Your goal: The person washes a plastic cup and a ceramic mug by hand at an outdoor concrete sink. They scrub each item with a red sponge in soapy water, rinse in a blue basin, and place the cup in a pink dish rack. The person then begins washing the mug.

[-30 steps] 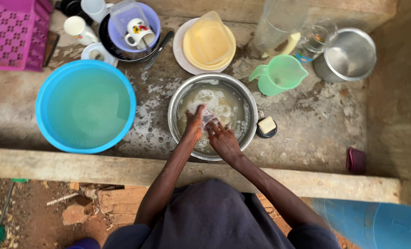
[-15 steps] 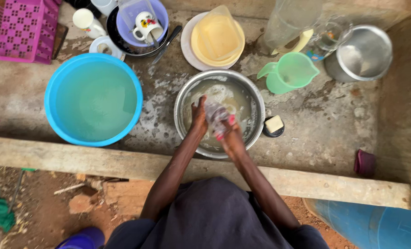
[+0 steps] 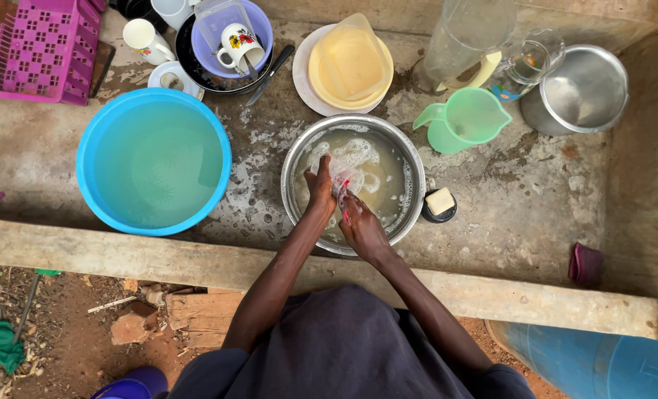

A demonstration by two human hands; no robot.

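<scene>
A blue basin point(image 3: 154, 162) of clear water sits at nine o'clock of a metal bowl point(image 3: 410, 159) of suds. Over it, the left hand point(image 3: 320, 188) and right hand point(image 3: 358, 225) close their fingers round a small clear cup point(image 3: 344, 179). Soapy, it could slip and crack.
</scene>
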